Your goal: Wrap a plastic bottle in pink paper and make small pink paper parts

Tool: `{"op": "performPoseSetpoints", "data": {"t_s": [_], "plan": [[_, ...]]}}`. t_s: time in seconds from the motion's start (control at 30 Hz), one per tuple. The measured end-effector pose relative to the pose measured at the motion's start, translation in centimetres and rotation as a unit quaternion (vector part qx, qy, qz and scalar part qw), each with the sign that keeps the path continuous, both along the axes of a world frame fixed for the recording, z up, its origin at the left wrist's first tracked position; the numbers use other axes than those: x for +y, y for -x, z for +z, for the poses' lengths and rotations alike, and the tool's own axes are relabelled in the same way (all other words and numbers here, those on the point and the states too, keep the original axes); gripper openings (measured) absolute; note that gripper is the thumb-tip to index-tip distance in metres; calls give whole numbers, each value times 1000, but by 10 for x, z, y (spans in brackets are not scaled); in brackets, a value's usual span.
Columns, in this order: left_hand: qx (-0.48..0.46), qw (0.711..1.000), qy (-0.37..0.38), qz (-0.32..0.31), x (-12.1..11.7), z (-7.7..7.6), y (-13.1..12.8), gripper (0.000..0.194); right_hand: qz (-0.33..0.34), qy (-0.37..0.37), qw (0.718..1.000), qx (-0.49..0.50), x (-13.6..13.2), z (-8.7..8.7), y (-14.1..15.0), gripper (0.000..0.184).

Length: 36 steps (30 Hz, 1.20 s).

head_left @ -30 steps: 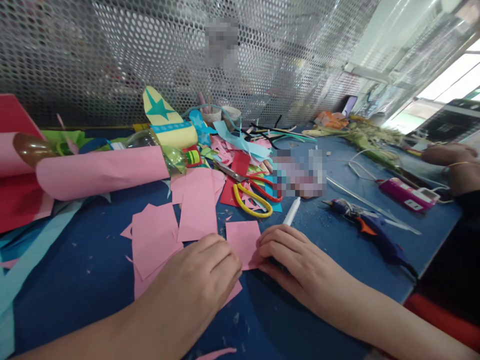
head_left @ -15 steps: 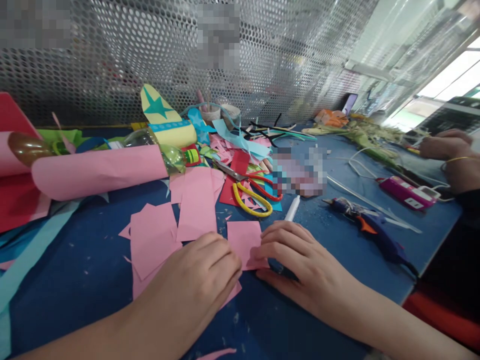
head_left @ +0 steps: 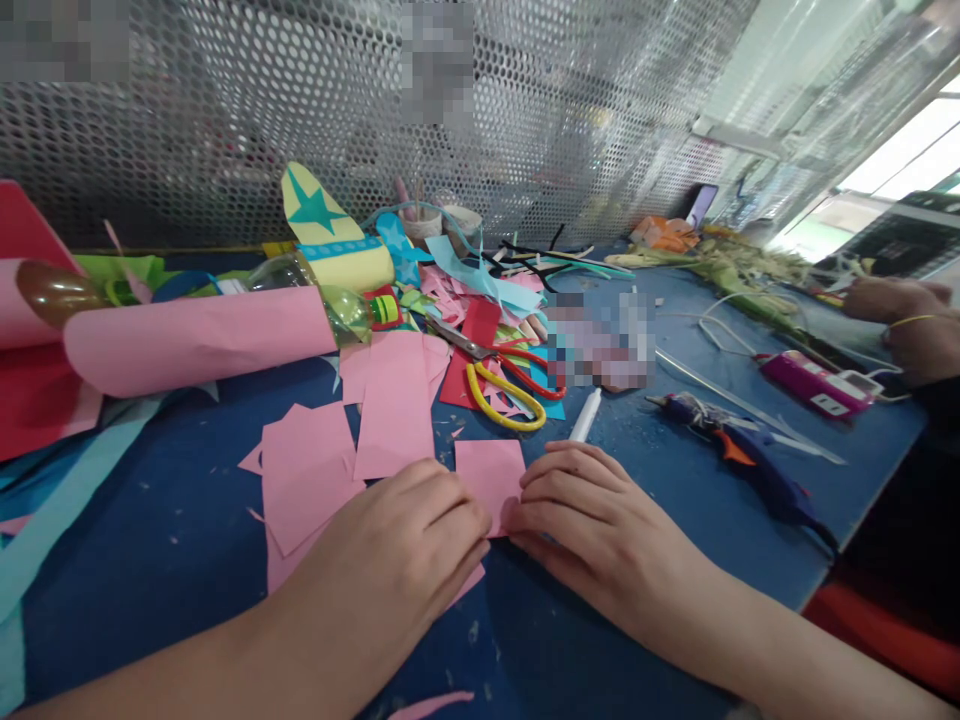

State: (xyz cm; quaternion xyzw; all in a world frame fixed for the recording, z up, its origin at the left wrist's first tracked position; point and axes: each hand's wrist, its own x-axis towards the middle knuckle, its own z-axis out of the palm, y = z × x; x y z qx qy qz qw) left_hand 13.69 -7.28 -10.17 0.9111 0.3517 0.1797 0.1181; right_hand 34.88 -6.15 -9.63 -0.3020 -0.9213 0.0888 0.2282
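A small folded-looking piece of pink paper [head_left: 489,475] lies on the blue table between my hands. My left hand [head_left: 420,530] is closed, its fingertips pinching the paper's near left edge. On the other side my right hand [head_left: 585,515] has its thumb and fingers closed on the near right corner. More pink paper pieces [head_left: 307,475] lie left of and partly under my left hand. Scissors [head_left: 499,375] with one yellow and one red handle rest beyond the small paper. Just past my right fingers a white pen [head_left: 586,415] lies, its lower end hidden.
At left lies a pink-wrapped bottle [head_left: 202,340], near a yellow paper piece [head_left: 345,265] with a star. A glue gun [head_left: 742,450] and a magenta power strip [head_left: 816,384] are at right. Another person's hand [head_left: 892,305] is at the far right. Paper scraps [head_left: 450,295] lie behind the scissors.
My right fingers opened slightly from the paper's edge, then closed on its near right corner. My left hand stayed nearly still on the paper.
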Motion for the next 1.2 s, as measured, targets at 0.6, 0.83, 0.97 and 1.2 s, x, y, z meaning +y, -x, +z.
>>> {"op": "performPoseSetpoints", "data": {"t_s": [0.6, 0.83, 0.97, 1.2], "plan": [[96, 995, -16, -18, 1, 1, -1, 20, -14, 55, 998, 7, 0, -1, -2, 16], [71, 997, -13, -11, 2, 0, -4, 20, 3, 124, 992, 15, 6, -4, -5, 9], [79, 997, -4, -16, 1, 2, -4, 19, -6, 142, 990, 7, 6, -4, -4, 9], [43, 999, 9, 5, 3, 4, -6, 25, -23, 146, 989, 23, 4, -3, -5, 3]]}}
